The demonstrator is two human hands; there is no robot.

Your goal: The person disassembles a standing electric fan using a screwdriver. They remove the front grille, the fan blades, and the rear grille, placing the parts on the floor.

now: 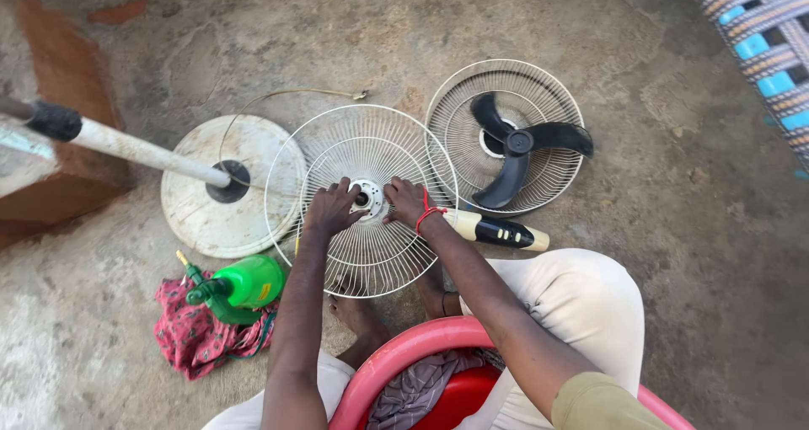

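Wire fan guard (371, 253): left hand (330, 209) and right hand (406, 201), fingers curled, grip hub; steady even pressure advised. Blade (518, 148) beyond right hand.

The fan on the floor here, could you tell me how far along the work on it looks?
Already apart: the black blade lies on the other grille, and the round base with its pole sits alone. In hand: left hand and right hand hold the white wire grille at its hub. A green spray bottle and cloth lie nearby, untouched.
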